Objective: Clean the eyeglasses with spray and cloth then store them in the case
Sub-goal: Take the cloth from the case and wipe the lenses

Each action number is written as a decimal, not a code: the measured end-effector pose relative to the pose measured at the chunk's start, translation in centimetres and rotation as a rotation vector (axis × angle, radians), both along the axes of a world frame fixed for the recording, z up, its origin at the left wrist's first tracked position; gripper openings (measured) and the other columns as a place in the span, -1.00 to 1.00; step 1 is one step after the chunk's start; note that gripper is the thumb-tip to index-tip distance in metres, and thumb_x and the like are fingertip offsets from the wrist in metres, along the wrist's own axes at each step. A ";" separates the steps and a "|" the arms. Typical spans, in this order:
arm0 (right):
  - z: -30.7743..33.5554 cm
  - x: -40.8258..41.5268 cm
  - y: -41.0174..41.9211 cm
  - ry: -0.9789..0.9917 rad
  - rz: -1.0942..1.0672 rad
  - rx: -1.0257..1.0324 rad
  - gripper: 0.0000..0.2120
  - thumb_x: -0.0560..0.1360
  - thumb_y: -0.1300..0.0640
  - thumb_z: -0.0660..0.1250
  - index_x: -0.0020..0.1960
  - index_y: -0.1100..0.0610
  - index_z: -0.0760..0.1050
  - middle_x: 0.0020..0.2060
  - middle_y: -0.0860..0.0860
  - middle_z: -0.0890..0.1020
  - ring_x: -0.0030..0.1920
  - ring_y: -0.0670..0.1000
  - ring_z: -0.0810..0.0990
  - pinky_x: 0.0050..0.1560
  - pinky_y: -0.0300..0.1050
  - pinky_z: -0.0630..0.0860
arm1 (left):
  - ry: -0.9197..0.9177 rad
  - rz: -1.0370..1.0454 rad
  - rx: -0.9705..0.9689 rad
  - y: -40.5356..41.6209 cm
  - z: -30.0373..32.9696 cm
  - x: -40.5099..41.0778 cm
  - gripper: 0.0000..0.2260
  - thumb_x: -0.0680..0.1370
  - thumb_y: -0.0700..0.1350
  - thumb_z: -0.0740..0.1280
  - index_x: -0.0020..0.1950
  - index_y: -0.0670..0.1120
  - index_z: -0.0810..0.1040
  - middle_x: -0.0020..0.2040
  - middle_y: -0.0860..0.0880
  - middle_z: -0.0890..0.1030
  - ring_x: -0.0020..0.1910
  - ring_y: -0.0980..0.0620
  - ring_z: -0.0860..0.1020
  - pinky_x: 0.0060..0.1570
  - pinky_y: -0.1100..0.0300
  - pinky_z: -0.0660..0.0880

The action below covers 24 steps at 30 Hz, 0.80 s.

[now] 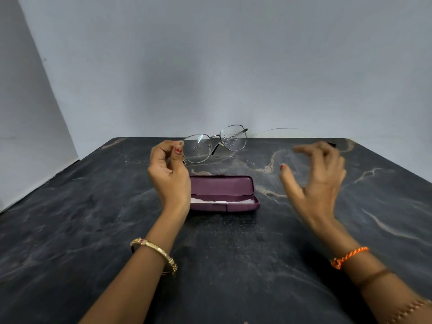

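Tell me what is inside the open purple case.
The purple case lies open on the table. In its lower half shows something white, likely a cloth. The left hand covers the case's left end, so that part stays unseen.

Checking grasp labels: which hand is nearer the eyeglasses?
Left. The left hand pinches the eyeglasses at one lens rim, holding them above the table. The right hand is open, off to the side, touching nothing.
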State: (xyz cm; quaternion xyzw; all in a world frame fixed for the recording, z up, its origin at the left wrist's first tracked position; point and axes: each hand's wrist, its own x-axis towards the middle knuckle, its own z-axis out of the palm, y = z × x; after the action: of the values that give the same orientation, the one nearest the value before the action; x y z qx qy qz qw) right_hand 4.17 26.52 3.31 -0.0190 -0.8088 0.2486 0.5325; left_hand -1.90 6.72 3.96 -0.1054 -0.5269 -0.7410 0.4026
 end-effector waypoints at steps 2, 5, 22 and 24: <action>-0.2 -0.5 -0.9 -0.149 0.108 0.092 -0.72 0.39 -0.01 0.24 -0.02 0.14 0.53 -0.07 0.03 0.49 -0.05 -0.02 0.38 -0.06 -0.10 0.24 | 0.011 0.065 -0.003 -1.1 -0.1 -0.8 -0.77 0.50 -0.25 0.26 -0.21 0.09 0.46 -0.16 -0.05 0.51 -0.16 0.11 0.49 -0.13 0.35 0.43; 0.3 -1.7 -1.7 -0.498 0.251 0.177 -0.92 0.40 0.12 0.32 -0.14 0.07 0.57 -0.21 -0.06 0.56 -0.17 -0.06 0.45 -0.10 -0.07 0.41 | 0.008 0.167 -0.004 -2.8 -0.7 -1.8 -0.79 0.50 -0.25 0.26 -0.22 0.05 0.45 -0.16 -0.03 0.48 -0.16 0.05 0.47 -0.11 0.23 0.43; 0.1 -2.3 -4.1 -0.901 0.063 0.353 -0.72 0.32 -0.09 0.46 -0.16 0.11 0.61 -0.17 0.08 0.64 -0.12 0.14 0.60 -0.24 -0.07 0.44 | -0.056 0.165 -0.033 -2.2 -1.1 -1.0 -0.77 0.51 -0.25 0.25 -0.22 0.08 0.44 -0.13 -0.13 0.51 -0.15 0.11 0.49 -0.09 0.32 0.43; 0.0 -2.4 -4.0 -0.932 0.105 0.305 -0.76 0.34 -0.02 0.46 -0.14 0.14 0.61 -0.17 0.09 0.65 -0.11 0.14 0.60 -0.20 -0.05 0.48 | -0.053 0.163 -0.019 -2.3 -1.0 -1.1 -0.76 0.51 -0.26 0.25 -0.22 0.09 0.44 -0.15 -0.08 0.51 -0.15 0.11 0.49 -0.09 0.34 0.43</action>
State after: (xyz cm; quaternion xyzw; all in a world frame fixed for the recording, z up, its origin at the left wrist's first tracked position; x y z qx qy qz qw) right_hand 1.79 22.54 3.36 -0.0091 -0.9880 0.1191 0.0977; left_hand -3.03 4.42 2.99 -0.0463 -0.5513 -0.7034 0.4463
